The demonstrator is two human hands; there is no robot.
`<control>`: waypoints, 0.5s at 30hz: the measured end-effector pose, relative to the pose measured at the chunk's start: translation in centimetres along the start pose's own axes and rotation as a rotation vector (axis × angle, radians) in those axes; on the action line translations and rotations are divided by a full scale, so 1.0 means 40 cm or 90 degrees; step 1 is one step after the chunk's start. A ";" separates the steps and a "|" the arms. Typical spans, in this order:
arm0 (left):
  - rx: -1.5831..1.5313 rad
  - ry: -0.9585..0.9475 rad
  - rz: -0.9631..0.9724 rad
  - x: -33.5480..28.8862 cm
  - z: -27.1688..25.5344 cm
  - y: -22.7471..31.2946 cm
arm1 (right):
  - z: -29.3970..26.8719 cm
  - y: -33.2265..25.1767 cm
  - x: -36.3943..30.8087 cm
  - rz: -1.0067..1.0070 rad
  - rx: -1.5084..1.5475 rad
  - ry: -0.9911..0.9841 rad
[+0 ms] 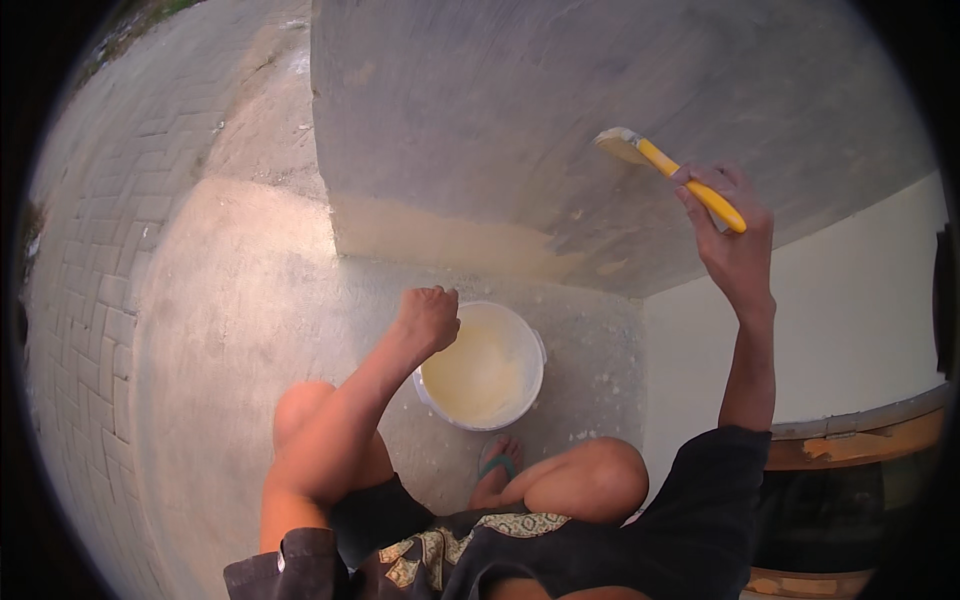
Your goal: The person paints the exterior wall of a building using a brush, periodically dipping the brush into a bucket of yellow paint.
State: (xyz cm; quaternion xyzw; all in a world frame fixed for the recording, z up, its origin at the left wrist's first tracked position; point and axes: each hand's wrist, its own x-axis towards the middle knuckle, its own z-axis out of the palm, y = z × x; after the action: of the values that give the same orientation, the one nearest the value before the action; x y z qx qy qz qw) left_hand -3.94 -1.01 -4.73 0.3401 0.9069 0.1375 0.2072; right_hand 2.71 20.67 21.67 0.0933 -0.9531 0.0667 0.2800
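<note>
My right hand (725, 210) is raised at the right, its fingers closed round the yellow handle of a paintbrush (655, 158). The brush points up and left, its pale, paint-coated bristles at or close to the grey wall (480, 110). Below and left, a white bucket (541, 372) stands on the floor with cream-coloured paint (475, 370) inside. At the bucket's upper left rim is my left hand (430, 318), its fingers curled shut. Whether they grip the rim or something small cannot be made out.
Pale splashes mark the concrete floor (240, 300) around the bucket. A cream wall (800, 320) meets the grey one at the right, above a wood-framed opening (860, 440). Block paving (110, 260) runs along the left. My bent knees and sandalled foot (497, 465) are close to the bucket.
</note>
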 end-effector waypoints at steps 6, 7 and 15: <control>-0.014 0.001 -0.002 0.014 -0.016 0.011 | -0.184 -0.018 0.098 -0.286 -0.293 0.352; -0.013 0.004 -0.004 0.013 -0.011 0.007 | -0.164 -0.014 0.101 -0.289 -0.292 0.356; -0.003 0.005 0.010 0.000 -0.018 0.013 | 0.117 -0.012 -0.139 -0.188 -0.165 -0.021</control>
State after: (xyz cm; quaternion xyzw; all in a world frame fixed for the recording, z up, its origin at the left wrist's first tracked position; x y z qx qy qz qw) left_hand -3.99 -0.71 -3.92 0.3460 0.9048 0.1422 0.2035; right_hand 4.99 20.13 14.78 0.1963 -0.9343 -0.0996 0.2805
